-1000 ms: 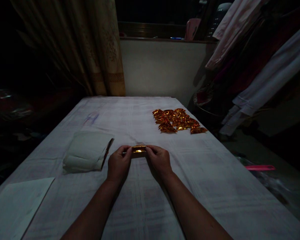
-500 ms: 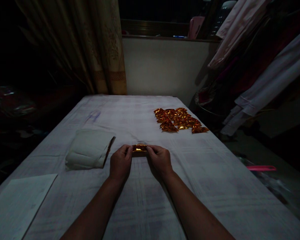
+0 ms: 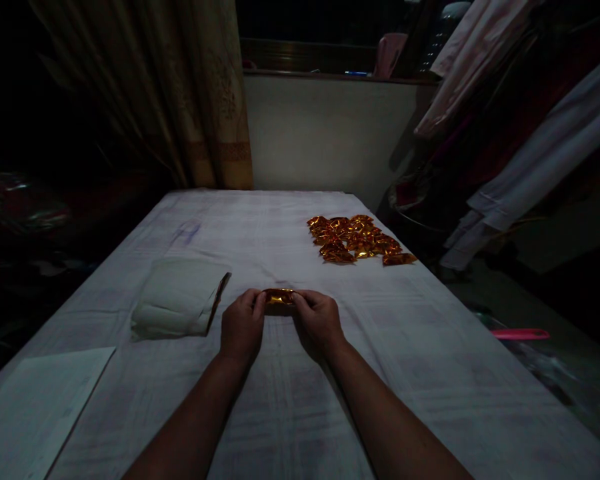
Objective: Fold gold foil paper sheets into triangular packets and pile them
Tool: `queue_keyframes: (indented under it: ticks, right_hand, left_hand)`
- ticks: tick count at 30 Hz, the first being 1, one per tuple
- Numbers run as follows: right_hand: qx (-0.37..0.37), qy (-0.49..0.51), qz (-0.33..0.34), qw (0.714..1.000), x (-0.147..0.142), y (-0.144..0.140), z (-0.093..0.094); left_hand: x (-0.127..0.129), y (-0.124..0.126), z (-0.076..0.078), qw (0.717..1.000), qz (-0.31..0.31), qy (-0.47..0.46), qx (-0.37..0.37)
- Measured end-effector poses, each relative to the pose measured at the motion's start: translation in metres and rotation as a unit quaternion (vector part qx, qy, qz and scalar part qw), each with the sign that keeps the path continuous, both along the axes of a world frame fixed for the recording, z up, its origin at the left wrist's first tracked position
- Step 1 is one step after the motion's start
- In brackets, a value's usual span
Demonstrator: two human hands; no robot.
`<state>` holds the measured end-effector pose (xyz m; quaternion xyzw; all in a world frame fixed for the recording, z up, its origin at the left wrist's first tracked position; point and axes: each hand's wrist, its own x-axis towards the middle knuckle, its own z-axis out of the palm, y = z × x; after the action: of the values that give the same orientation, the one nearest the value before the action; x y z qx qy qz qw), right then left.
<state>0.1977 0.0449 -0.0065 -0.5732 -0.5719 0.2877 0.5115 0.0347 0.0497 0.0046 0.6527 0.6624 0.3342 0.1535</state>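
Head view: both hands, left hand [image 3: 241, 327] and right hand [image 3: 319, 322], pinch a gold foil piece [image 3: 279, 297] mid-surface, apparently mid-fold; next likely pressing the crease, then joining the folded pile [image 3: 356, 239] near the far right edge.

Left hand [image 3: 241, 327], right hand [image 3: 320, 323]: fingertips pinched.

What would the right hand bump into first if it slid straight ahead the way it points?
Probably nothing soon: the right hand points up and left past the gold foil piece over bare white cloth. The foil pile sits off to the right.
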Motion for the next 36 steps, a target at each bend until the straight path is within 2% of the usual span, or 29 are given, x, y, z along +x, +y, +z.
queue_keyframes:
  ticks: [5, 10, 15, 24, 29, 36]
  right_hand:
    - [0.005, 0.008, -0.011, 1.0, -0.0005, 0.0008, -0.0017]
    - [0.008, -0.015, 0.007, 1.0, 0.0011, 0.002, -0.0029]
    - [-0.001, -0.03, -0.011, 1.0, 0.0021, 0.0025, -0.0002]
    - [-0.004, -0.054, -0.012, 0.998, -0.0003, -0.0009, 0.0039]
    - [-0.001, -0.057, 0.0, 0.998, 0.003, 0.0022, 0.0038]
    - [-0.018, -0.1, -0.05, 0.994, 0.0088, 0.0055, 0.0045]
  left_hand:
    - [-0.0005, -0.0002, -0.0014, 1.0, -0.013, 0.009, 0.003]
    - [-0.0005, -0.0011, 0.0001, 1.0, -0.016, 0.017, 0.006]
    - [-0.0001, -0.0025, 0.0024, 0.999, -0.032, 0.017, 0.009]
    - [-0.0002, -0.0031, 0.0016, 0.999, -0.033, -0.001, 0.006]
    - [-0.0012, -0.0004, 0.0018, 1.0, -0.013, -0.019, -0.002]
    - [-0.0005, -0.0002, 0.005, 0.999, -0.015, -0.041, -0.006]
